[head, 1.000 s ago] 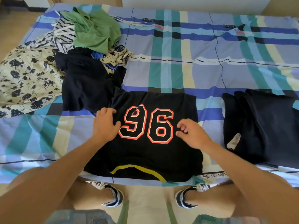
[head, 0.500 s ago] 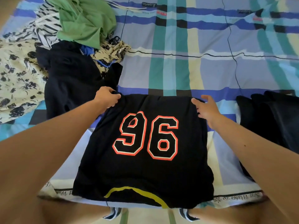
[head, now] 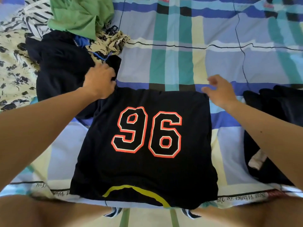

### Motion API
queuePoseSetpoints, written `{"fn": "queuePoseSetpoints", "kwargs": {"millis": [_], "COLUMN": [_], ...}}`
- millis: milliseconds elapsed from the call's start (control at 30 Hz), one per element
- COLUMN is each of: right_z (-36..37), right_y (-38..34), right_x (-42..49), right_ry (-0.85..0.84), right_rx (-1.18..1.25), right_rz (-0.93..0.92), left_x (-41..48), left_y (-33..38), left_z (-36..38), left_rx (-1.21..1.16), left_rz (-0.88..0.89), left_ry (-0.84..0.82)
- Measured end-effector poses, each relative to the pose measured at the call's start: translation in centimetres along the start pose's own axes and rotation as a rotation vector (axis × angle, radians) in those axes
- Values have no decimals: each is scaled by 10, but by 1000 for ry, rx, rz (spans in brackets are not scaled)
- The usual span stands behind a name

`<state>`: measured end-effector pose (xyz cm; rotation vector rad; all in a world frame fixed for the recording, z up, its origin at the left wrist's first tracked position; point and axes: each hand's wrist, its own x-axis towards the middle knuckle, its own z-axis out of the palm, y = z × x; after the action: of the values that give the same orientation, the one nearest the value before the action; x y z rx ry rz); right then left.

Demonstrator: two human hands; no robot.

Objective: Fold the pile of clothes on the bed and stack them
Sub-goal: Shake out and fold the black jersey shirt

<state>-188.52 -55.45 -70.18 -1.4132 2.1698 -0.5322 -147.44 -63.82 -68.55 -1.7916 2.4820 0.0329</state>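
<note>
At far-left corner of the shirt (head: 147, 169), left hand (head: 100, 82) grips dark cloth, likely its sleeve. Right hand (head: 219, 90) hovers over far-right corner, fingers apart, holding nothing. Shirt lies flat, number up, on the bed (head: 164, 63). Step: mid-fold, I'd say. Next: tuck sleeve in, fold body over, move onto dark stack (head: 278, 108) right of shirt.

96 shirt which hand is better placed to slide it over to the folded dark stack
Right, probably: the right hand hovers open at the 96 shirt's far right corner, nearest the folded dark stack. The left hand is curled into dark cloth on the opposite side.
</note>
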Motion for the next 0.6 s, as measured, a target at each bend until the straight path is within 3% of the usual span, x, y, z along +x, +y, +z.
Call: {"fn": "queuePoseSetpoints", "kwargs": {"millis": [100, 200, 300, 467, 600], "right_z": [18, 25, 9, -38, -65], "right_y": [-21, -28, -39, -59, -65], "right_x": [-11, -13, -13, -13, -46], "right_ry": [-365, -431, -302, 80, 158], "right_rx": [-157, -447, -513, -452, -341], "right_rz": [-91, -118, -142, -191, -307], "left_x": [0, -4, -5, -15, -46], "left_y": [19, 23, 18, 1, -8], "left_z": [-2, -5, -26, -67, -91], "left_rx": [15, 112, 39, -25, -20], "left_rz": [142, 166, 122, 73, 167], "left_ry": [-385, -436, -393, -128, -25]}}
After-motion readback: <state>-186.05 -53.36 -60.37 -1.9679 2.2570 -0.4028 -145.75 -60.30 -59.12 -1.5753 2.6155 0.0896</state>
